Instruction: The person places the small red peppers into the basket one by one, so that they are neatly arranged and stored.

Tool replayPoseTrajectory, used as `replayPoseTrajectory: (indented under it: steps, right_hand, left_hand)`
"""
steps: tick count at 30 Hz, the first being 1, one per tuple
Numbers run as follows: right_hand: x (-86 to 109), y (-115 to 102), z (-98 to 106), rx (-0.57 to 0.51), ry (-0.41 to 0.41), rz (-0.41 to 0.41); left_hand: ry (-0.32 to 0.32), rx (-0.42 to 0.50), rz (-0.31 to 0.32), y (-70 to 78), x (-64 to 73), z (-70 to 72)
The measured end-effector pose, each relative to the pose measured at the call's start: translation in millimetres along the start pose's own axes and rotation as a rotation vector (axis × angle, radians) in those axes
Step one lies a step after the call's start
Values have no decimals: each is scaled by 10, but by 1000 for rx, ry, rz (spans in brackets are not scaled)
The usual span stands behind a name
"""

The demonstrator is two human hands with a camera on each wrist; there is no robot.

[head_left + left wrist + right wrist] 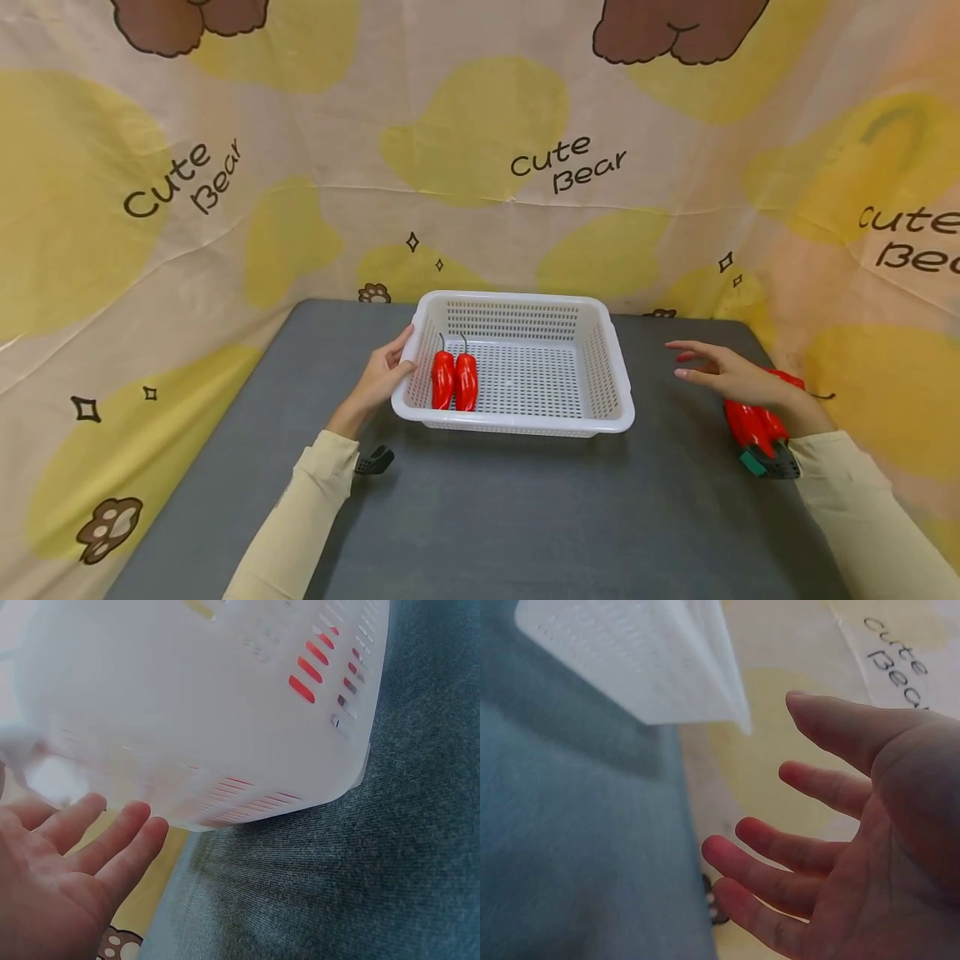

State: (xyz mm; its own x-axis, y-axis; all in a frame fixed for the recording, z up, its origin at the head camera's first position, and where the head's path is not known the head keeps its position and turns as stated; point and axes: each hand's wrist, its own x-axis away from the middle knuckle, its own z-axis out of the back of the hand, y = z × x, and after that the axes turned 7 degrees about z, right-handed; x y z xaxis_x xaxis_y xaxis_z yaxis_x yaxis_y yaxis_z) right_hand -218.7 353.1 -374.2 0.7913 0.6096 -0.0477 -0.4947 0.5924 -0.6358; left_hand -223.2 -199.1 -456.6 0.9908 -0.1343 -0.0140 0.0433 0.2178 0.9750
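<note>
A white plastic basket [510, 423] with slotted walls stands on the dark table. My left hand [384, 367] holds its left rim, thumb over the edge and fingers along the outer wall. In the left wrist view those fingers [142, 817] lie close under the basket wall [187, 712]. Two red chili peppers [443, 381] lie side by side in the basket's left part, stems to the back. To the right of the basket, my right hand [716, 369] hovers with nothing in it, fingers spread and slightly bent. More red peppers [746, 423] lie beneath the right forearm, partly hidden by it.
The dark grey tabletop [510, 517] reaches back to a hanging cloth [465, 125] printed with bears and lettering. This cloth also borders the table on the left and right. Each wrist wears a dark strap [374, 460].
</note>
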Motion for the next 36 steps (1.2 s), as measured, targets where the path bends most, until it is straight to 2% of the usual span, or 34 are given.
replayPoseTrajectory:
  steps: [8, 19, 23, 32, 36]
  right_hand:
    - [211, 219, -14, 7, 26, -33]
    - [575, 444, 43, 119, 47, -107]
    - [684, 512, 29, 113, 47, -138]
    - [812, 607, -19, 112, 21, -215]
    - [815, 652, -61, 141, 31, -192]
  left_hand:
    - [3, -11, -7, -11, 0, 4]
    - [8, -13, 12, 8, 15, 6]
    - [8, -19, 13, 16, 18, 4]
    - [5, -7, 6, 17, 28, 5]
    - [-3, 3, 5, 19, 29, 2]
